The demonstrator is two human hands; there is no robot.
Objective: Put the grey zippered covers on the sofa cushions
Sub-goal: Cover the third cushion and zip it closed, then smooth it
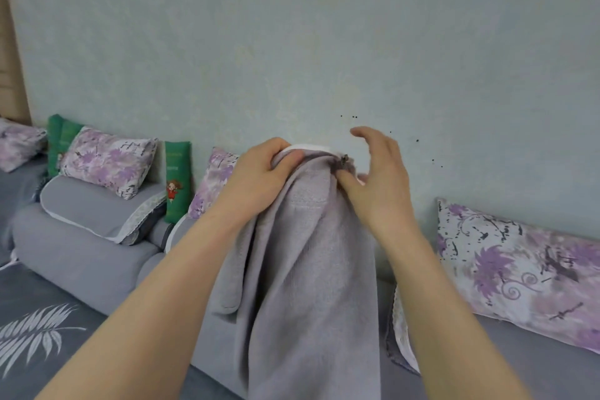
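Status: in progress, one cushion in hand.

Finds the grey cover (302,269) already drawn down over its filling and held upright at centre frame, in front of the wall (292,42) and above the sofa (74,256). Notes a narrow strip of white inner cushion (306,148) showing at the top, so judges the opening not yet closed. Locates the zip pull (344,158) at the upper right corner of the cover.

Records the left hand (264,172) gripping the top left of the cover, fingers curled over the edge and thumb pressed flat on the cloth. Records the right hand (376,178) just beside the zip pull: thumb tip against the fabric below it, other fingers arched and spread, closed on nothing visible.

Judges sleeving as good as done; zipping and setting down remain. Observes a flat grey cushion (87,204) lying on the sofa at left, apparently finished; cannot see its zip. Cannot tell how many cushions are left.

Materials: soft, napped, pale grey-lilac cloth on the cover, with a stitched band across, hanging in long loose folds and a slack flap at lower left. White piping and lace edging on the flat cushion. Smooth purple-printed fabric on the floral pillows (110,159); plump green cushions (177,178) between them.
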